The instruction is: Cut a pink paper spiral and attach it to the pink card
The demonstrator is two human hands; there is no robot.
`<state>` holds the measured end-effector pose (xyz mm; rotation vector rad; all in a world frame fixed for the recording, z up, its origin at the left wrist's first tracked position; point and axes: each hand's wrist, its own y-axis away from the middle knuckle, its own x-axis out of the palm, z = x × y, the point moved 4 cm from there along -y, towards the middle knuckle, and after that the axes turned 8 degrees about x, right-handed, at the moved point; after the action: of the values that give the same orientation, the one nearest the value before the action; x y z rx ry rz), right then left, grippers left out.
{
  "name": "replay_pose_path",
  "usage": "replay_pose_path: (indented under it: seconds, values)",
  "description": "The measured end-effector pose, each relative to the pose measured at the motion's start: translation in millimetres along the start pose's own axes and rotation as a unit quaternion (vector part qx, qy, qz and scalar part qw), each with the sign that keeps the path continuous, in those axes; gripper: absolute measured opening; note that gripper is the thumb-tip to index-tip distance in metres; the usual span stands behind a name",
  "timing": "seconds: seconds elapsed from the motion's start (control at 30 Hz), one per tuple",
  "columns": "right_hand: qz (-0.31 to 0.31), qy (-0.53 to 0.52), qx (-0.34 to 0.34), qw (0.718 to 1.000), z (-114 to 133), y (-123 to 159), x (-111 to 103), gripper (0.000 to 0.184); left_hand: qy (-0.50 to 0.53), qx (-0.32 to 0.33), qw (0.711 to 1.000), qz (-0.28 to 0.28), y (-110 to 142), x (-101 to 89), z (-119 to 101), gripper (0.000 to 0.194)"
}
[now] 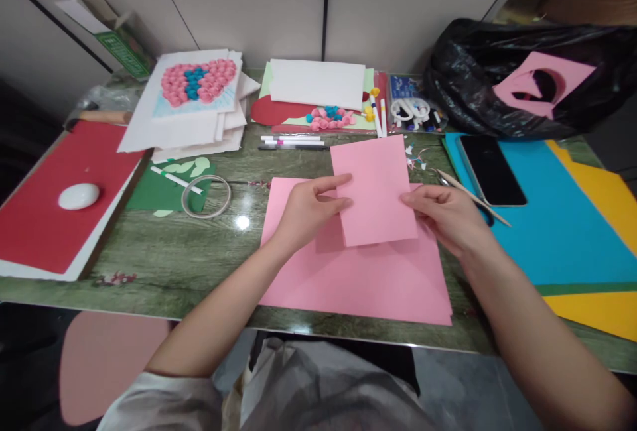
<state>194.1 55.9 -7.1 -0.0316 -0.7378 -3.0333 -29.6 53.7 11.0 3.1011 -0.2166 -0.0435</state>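
Note:
Between my two hands a small pink paper rectangle (375, 195) is held up, slightly tilted, above larger pink sheets (358, 285) on the table. My left hand (313, 209) pinches its left edge, thumb and forefinger showing on the front. At the right edge, my right hand (445, 212) grips it with the thumb in front; the other fingers are partly hidden behind. To the right of that hand lie a pointed wooden stick (478, 199) and dark-handled scissors (486, 212), partly covered.
A phone (492, 170) rests on blue sheets (562, 232) at right. A black plastic bag (462, 79) with pink scraps stands behind. Leftward are a tape roll (206, 196), a red sheet (60, 199) with a white oval object (78, 196), and a heart picture (199, 83).

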Motion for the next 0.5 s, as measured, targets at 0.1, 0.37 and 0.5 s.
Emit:
replay_pose_path:
  seconds: [0.1, 0.37, 0.5]
  values:
    - [0.008, 0.001, 0.015, 1.0, -0.8, 0.0, 0.4, 0.017, -0.001, 0.006, 1.0, -0.016, -0.5, -1.2, 0.5, 0.039]
    - [-0.027, 0.023, -0.031, 0.999, -5.9, -3.2, -1.5, 0.017, 0.011, 0.018, 1.0, -0.02, -2.0, -0.3, 3.7, 0.038]
    - [-0.022, 0.031, -0.027, 0.999, -6.9, -3.9, -2.5, 0.014, 0.015, 0.021, 0.999, -0.028, -2.2, -0.8, 4.8, 0.037]
